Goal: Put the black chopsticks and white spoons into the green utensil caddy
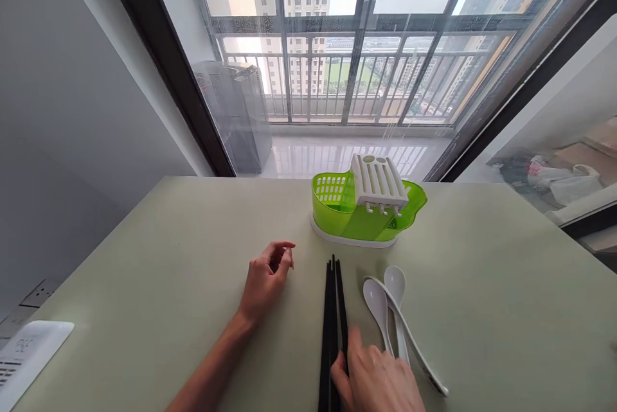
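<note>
Several black chopsticks point(328, 328) lie lengthwise on the table in front of me, their tips toward the rack. My right hand point(378, 380) is at the lower middle, its thumb and index finger closed around the chopsticks on the right side of the bunch. To their left, my left hand point(270, 270) rests above the tabletop with loosely bent fingers, a small gap between thumb and index, and nothing in it. White spoons point(395, 280) lie partly across each other just right of the chopsticks; my right hand hides some of their handles.
A green and white utensil rack point(359, 222) with slots and small hooks stands near the table's far edge. A white card-like object point(36, 351) lies at the left edge. Beyond the table point(168, 258) is a glass window point(328, 142) onto a balcony.
</note>
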Tool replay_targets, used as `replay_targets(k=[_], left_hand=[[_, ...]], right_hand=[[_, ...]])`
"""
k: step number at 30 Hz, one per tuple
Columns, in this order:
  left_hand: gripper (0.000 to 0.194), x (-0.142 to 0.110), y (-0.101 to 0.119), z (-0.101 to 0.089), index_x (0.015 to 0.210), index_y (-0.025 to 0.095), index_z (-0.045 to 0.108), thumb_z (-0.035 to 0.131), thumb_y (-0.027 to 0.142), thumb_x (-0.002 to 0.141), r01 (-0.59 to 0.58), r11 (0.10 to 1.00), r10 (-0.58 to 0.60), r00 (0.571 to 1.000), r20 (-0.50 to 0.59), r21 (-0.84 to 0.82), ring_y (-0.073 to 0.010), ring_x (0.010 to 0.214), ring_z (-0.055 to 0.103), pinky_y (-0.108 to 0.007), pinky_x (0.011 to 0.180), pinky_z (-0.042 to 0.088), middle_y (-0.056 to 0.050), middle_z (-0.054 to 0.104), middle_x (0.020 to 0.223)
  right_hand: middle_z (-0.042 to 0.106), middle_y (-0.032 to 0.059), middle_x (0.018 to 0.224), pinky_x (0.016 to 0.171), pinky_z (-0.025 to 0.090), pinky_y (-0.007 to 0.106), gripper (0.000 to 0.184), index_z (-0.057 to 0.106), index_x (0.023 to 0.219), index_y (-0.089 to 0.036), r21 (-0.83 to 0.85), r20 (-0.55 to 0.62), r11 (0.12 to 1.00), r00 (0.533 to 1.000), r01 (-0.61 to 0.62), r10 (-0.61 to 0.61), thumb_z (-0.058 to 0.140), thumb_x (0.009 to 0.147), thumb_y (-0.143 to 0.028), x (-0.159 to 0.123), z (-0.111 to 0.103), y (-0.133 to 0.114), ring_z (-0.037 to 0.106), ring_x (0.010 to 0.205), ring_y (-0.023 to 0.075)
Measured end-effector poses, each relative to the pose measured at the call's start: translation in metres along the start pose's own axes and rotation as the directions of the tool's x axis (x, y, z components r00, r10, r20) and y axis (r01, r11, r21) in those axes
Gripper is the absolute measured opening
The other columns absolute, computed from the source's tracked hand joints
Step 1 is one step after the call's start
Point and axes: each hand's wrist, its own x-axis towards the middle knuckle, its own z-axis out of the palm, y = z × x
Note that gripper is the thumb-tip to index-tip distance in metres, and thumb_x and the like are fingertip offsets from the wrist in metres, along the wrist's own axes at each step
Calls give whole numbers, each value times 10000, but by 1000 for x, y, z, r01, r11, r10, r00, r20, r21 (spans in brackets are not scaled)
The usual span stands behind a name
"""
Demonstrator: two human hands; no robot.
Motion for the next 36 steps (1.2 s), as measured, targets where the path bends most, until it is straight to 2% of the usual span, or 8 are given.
replay_targets(k=[6, 10, 16, 24, 30, 36], left_hand=[[382, 0, 2, 0, 1143, 200, 711, 531, 491, 973, -7, 1000, 7, 1000, 1, -5, -145, 664, 569, -252, 614, 421, 10, 650, 746], [386, -1, 4, 0, 1136, 190, 709, 527, 486, 967, -9, 1000, 10, 1000, 8, -11, -137, 634, 529, -248, 595, 404, 15, 631, 738], [371, -1, 3, 1, 1134, 186, 707, 517, 459, 971, -21, 1000, 21, 999, 26, -2, -132, 631, 515, -244, 612, 402, 21, 624, 728], [362, -2, 1, 2, 1128, 192, 707, 517, 457, 972, -36, 999, 35, 999, 19, 4, -127, 622, 492, -239, 601, 390, 28, 609, 720], [331, -2, 3, 1, 1064, 191, 703, 516, 442, 959, -46, 999, 46, 999, 13, 2, -123, 611, 490, -237, 597, 395, 27, 609, 713], [316, -2, 2, 2, 1047, 189, 704, 518, 428, 953, -56, 998, 56, 998, 14, -8, -127, 617, 499, -241, 600, 393, 25, 603, 710]], right_hand=[[780, 123, 734, 486, 357, 288, 192, 652, 940, -211, 51, 62, 996, 996, -70, 67, 464, 964, -239, 8, -21, -7, 784, 686, 324], [769, 107, 724, 556, 408, 292, 153, 637, 901, -205, 105, 48, 988, 993, -113, 109, 506, 955, -262, 10, -30, -11, 782, 718, 316], [767, 105, 737, 627, 446, 299, 187, 671, 887, -194, 119, 58, 986, 992, -117, 110, 507, 943, -264, 5, -34, -10, 774, 729, 291], [776, 128, 756, 602, 424, 287, 205, 724, 851, -177, 91, 66, 991, 994, -95, 89, 537, 911, -236, 7, -44, -14, 775, 743, 287], [795, 139, 826, 571, 364, 325, 304, 770, 873, -176, 73, 112, 995, 992, -72, 64, 474, 919, -225, 7, -55, -14, 775, 790, 337], [797, 116, 816, 550, 197, 333, 304, 764, 857, -177, 97, 150, 994, 988, -50, 35, 478, 938, -237, 5, -56, -10, 770, 776, 308]])
